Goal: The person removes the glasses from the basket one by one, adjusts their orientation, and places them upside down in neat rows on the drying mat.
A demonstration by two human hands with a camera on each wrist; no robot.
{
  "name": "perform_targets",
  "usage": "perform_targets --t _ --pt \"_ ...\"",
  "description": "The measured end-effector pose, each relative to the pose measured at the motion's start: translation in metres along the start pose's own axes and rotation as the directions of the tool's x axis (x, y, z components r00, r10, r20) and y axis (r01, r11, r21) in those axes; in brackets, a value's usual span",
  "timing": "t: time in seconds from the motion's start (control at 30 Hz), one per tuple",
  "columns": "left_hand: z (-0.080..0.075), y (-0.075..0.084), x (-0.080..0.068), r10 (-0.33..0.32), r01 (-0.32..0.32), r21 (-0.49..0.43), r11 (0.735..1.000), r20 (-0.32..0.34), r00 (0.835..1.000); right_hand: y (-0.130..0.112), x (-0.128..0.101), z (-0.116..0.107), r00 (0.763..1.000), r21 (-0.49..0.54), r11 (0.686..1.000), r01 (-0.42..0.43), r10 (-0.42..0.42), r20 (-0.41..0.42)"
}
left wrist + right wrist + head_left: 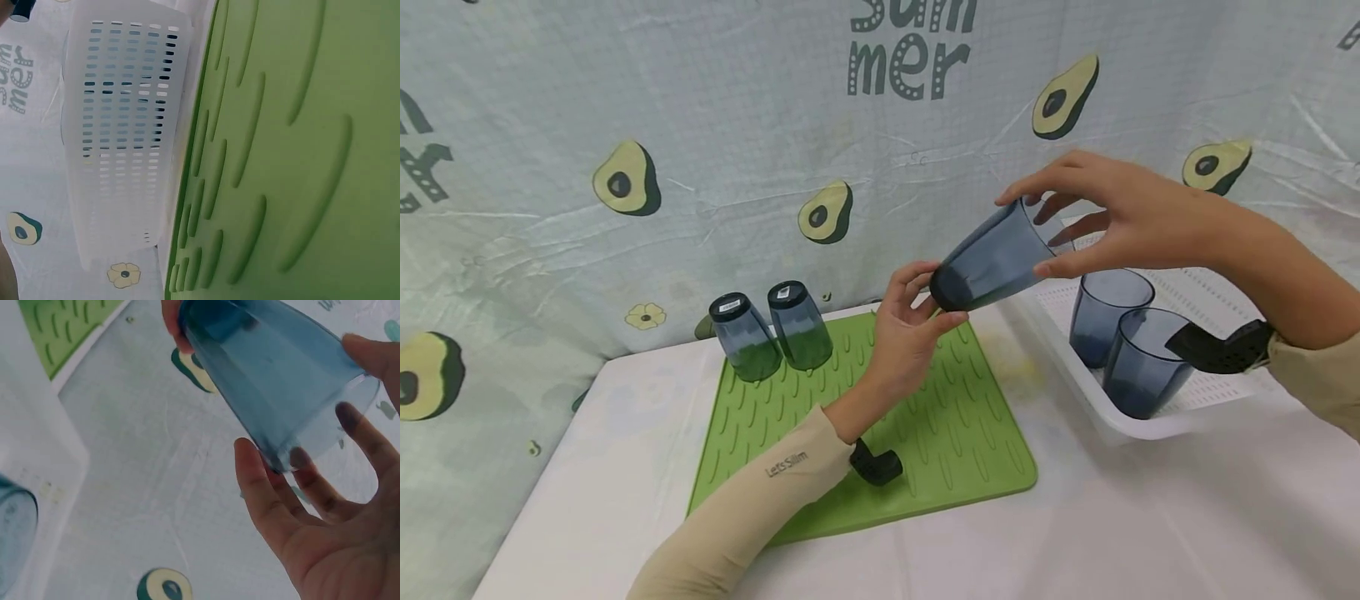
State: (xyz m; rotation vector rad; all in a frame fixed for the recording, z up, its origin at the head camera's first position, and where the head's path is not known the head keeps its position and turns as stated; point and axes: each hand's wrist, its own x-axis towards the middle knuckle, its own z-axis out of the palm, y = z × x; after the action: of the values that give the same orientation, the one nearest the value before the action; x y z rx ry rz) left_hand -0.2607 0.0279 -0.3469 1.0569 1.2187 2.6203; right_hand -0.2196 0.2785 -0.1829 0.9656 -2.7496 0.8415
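Observation:
A blue-tinted drinking glass [1000, 254] is held tilted in the air above the right edge of the green ridged mat [925, 450]. My left hand [901, 346] grips its dark base between thumb and fingers. At the rim end, my right hand [1120, 212] holds the glass with spread, bent fingers and thumb. In the right wrist view, fingertips of the right hand [337, 544] show through the clear wall near the rim. The left wrist view shows the mat [300, 187], but the glass's grip is mostly outside it.
Two upside-down glasses [745, 337] stand at the mat's back left. On the right, a white perforated basket [1138, 429] holds two upright glasses [1146, 367]. Behind the white-covered table [1075, 525] hangs an avocado-patterned cloth [722, 100].

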Motion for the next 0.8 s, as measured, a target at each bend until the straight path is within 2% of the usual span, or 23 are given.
perform_targets --t 0.13,0.3,0.53,0.7,0.8 --pt "-0.002 0.003 0.001 0.029 -0.030 0.029 0.999 0.010 1.000 -0.002 -0.002 -0.001 0.996 -0.036 0.998 -0.059 0.061 0.061" --pt "-0.004 0.009 0.006 0.057 -0.057 0.014 0.998 0.026 0.998 0.002 -0.002 0.011 0.977 -0.007 0.987 -0.161 0.160 0.143" --pt "0.002 0.018 0.013 0.020 -0.019 -0.015 1.000 0.091 0.996 0.005 0.002 0.028 0.981 -0.066 0.992 -0.107 0.116 0.158" --pt "0.011 0.019 0.016 0.044 -0.022 -0.132 0.991 0.168 0.985 0.004 0.007 0.036 0.981 0.004 0.996 -0.094 0.092 0.169" --pt "0.017 0.020 0.019 0.059 -0.027 -0.172 0.985 0.187 0.981 0.004 0.010 0.041 0.982 0.037 0.995 -0.096 0.088 0.165"
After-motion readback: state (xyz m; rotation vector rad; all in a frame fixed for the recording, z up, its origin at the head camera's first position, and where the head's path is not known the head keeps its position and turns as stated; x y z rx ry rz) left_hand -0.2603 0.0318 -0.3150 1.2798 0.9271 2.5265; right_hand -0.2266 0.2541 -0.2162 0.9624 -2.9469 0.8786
